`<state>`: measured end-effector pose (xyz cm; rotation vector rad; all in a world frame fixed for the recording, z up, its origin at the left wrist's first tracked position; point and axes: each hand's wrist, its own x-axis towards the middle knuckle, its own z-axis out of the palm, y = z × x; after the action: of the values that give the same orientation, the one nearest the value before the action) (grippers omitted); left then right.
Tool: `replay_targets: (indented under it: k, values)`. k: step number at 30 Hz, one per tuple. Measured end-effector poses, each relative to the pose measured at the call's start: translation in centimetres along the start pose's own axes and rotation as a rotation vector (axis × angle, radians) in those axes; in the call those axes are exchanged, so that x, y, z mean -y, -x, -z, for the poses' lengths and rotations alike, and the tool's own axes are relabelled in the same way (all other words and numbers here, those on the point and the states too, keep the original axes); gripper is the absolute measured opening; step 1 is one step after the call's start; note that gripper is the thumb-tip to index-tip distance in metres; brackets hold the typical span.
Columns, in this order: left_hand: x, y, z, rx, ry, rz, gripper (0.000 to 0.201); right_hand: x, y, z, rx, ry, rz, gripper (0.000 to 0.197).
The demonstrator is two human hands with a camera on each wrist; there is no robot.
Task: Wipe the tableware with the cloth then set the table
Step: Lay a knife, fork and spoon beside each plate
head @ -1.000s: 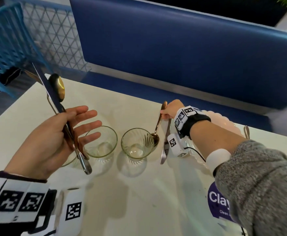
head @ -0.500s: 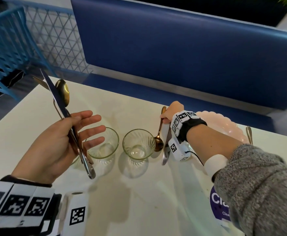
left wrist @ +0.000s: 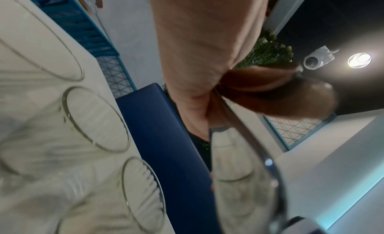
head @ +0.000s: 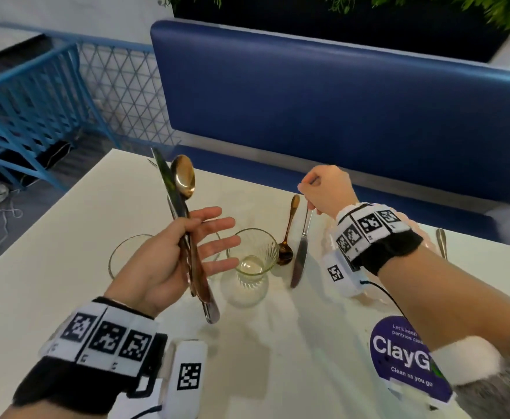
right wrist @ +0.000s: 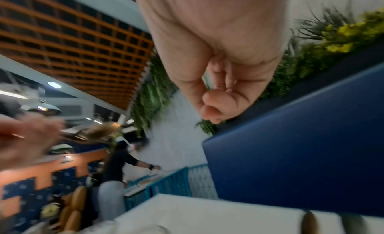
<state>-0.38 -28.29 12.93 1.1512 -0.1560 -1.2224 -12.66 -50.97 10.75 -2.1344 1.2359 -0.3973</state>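
My left hand [head: 205, 237] is raised palm-up over the table, thumb pinning a silver knife [head: 164, 176] and a gold spoon [head: 183, 176] against the palm, fingers straight. In the left wrist view the knife's handle [left wrist: 249, 171] fills the foreground. A second gold spoon [head: 288, 234] and a second knife [head: 300, 252] lie side by side on the white table [head: 111, 192]. My right hand [head: 323, 189] hovers as an empty fist just above their handle ends; the right wrist view shows its fingers [right wrist: 216, 106] curled on nothing. No cloth is in view.
Two clear glass cups stand mid-table: one [head: 252, 252] beside the lying spoon, the other [head: 126, 252] partly behind my left hand. A pink plate [head: 426, 240] sits behind my right wrist, another utensil handle [head: 442, 243] right of it. A purple pack [head: 407, 358] lies near right. A blue bench [head: 338, 101] runs behind.
My right hand has come off the handle ends of the lying spoon and knife and lifted slightly. My left hand has drifted right with its cutlery. The head view has tilted up.
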Motion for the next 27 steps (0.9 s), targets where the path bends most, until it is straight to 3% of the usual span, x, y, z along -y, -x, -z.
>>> replay_targets:
  k: [4,9,14,20,27]
  values:
    - [2.3,1.0,-3.1,0.091,0.005,0.092,0.032,2.4,7.0,3.7,0.055,-0.103,0.230,0.010]
    - [5.8,2.5,-7.5,0.190,-0.033,0.158,0.032,1.8,15.3,6.0,0.265,-0.097,0.367,0.014]
    - [8.5,3.5,-11.8,0.302,-0.081,0.184,0.030,-2.0,19.9,7.4,0.369,-0.099,0.292,0.018]
    - [11.4,3.8,-16.7,0.349,-0.041,0.221,0.028,-5.4,22.9,10.5,0.268,-0.168,0.119,0.028]
    - [13.8,4.7,-21.2,0.360,0.068,0.302,0.026,-8.6,27.0,13.2,0.234,-0.152,0.113,0.058]
